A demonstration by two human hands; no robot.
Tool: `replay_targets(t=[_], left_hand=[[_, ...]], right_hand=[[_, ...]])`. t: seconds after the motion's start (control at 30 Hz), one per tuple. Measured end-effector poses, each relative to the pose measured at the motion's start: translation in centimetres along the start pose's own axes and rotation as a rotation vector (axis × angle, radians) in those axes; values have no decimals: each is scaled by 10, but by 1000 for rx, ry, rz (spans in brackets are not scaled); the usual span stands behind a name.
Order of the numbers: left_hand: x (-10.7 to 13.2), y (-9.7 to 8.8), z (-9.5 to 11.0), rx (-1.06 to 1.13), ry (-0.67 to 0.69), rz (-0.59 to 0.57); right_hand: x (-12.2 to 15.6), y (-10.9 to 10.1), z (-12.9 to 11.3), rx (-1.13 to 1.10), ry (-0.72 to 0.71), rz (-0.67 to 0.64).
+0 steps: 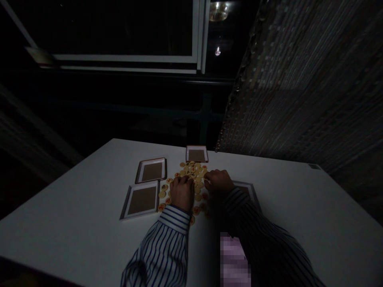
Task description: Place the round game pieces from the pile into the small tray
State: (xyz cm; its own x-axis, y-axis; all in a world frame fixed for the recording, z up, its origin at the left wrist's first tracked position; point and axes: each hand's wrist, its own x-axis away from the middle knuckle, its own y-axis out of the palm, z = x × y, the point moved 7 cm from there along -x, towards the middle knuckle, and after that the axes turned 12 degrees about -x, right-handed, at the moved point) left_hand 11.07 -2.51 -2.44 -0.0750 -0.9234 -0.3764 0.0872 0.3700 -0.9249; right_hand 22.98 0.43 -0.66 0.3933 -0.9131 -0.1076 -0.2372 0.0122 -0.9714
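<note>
Many round, pale yellow xiangqi pieces lie in a loose pile on the white table. Some show red or black characters; others are blank on top. My left hand rests over the left side of the pile, its fingers bent down and close together, and what lies under the fingertips is hidden. At the pile's right side, my right hand has thumb and forefinger closed on the edge of a pale xiangqi piece. A few red-marked pieces lie nearer to me, between my wrists.
Two shallow trays with brown bottoms, a rear tray and a front tray, lie left of the pile. Another tray sits behind it. My right forearm partly covers a fourth-side tray. A bead curtain hangs beyond the table.
</note>
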Motion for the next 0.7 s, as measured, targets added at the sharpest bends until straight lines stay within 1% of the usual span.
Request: replay_targets(t=[0.13, 0.27, 0.43, 0.57, 0.63, 0.7], left_hand=[[1, -2, 3, -18, 30, 4], [2, -2, 4, 6, 62, -22], [1, 2, 3, 45, 65, -10], [0, 4, -2, 133, -2, 38], [-1, 2, -7, 241, -45, 71], [-2, 0, -14, 412, -116, 105]], right_hand=[[0, 1, -1, 0, -27, 10], [1, 1, -3, -16, -40, 34], [2, -2, -5, -21, -19, 4], [3, -6, -7, -21, -9, 3], [3, -8, -7, -35, -12, 28], [3, -10, -7, -60, -21, 62]])
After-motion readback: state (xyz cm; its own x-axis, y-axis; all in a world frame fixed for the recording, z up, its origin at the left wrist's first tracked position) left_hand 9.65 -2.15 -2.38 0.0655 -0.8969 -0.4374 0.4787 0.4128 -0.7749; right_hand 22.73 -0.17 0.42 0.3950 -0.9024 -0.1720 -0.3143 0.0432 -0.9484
